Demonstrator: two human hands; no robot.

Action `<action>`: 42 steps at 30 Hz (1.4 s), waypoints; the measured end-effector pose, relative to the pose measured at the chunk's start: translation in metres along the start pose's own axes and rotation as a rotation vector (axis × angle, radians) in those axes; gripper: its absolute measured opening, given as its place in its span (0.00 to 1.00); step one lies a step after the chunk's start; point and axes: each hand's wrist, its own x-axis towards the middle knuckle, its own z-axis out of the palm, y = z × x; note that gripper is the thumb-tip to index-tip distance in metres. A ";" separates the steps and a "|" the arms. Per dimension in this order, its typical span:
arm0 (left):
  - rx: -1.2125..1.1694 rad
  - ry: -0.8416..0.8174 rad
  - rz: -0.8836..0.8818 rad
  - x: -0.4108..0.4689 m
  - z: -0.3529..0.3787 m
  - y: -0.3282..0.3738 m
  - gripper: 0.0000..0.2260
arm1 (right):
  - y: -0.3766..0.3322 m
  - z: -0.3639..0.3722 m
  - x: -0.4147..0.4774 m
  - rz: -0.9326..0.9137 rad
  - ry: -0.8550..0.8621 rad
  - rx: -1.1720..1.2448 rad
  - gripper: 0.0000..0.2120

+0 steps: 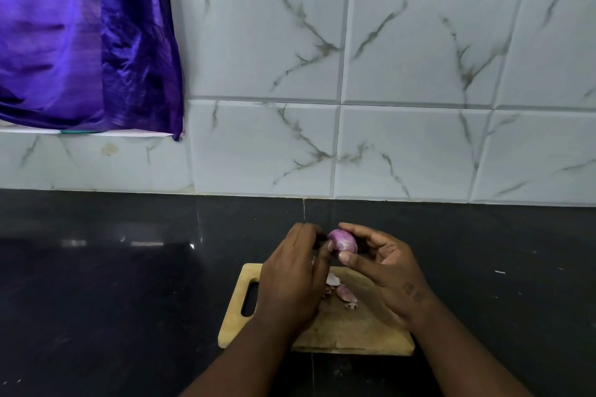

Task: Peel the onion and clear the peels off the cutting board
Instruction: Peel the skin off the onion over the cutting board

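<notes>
A small purple onion [343, 241] is held in the air above the far edge of the wooden cutting board [342, 329]. My right hand [383, 267] grips it between thumb and curled fingers. My left hand [295, 277] pinches at the onion's left side with its fingertips; the exact contact is hidden by the fingers. Several loose pinkish peels [342, 292] lie on the board between my hands. The board has a slot handle at its left end.
The board lies on a dark, glossy countertop [129, 284] that runs to a white marbled tile wall [419, 138]. A purple cloth [80, 42] hangs at the upper left above a ledge.
</notes>
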 end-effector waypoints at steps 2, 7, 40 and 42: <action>0.003 -0.001 -0.011 0.000 0.001 -0.001 0.02 | 0.001 0.001 0.000 0.001 0.005 0.009 0.24; -0.049 -0.014 -0.062 0.001 0.004 0.000 0.05 | 0.000 0.004 0.000 0.001 -0.003 0.039 0.22; -0.014 0.120 0.102 0.006 0.000 -0.011 0.07 | 0.000 0.003 0.003 0.181 -0.027 0.169 0.20; 0.000 0.109 0.101 0.006 0.000 -0.011 0.07 | 0.000 0.003 0.002 0.162 -0.033 0.140 0.20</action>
